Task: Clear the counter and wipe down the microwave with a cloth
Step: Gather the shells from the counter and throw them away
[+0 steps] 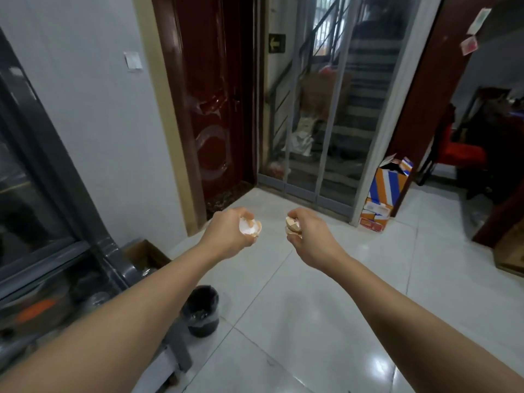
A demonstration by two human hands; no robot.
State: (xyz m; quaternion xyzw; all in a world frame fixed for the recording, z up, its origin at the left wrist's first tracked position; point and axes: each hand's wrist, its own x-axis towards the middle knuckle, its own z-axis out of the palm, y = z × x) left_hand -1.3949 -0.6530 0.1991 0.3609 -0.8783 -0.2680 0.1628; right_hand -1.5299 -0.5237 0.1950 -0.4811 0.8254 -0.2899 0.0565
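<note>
My left hand (226,232) grips broken eggshells (249,226), white inside and tan outside. My right hand (310,234) grips another clump of tan eggshell pieces (293,226). Both arms stretch forward over a glossy white tiled floor (326,307). A small black bin (202,310) lined with a dark bag stands on the floor below my left forearm. Neither the microwave nor any cloth is in view.
A dark glass-fronted unit (42,194) fills the left side, with an open cardboard box (147,253) beside it. Ahead are a dark red door (215,109) and a screened doorway with stairs (340,109). An orange and blue carton (388,188) stands at the right.
</note>
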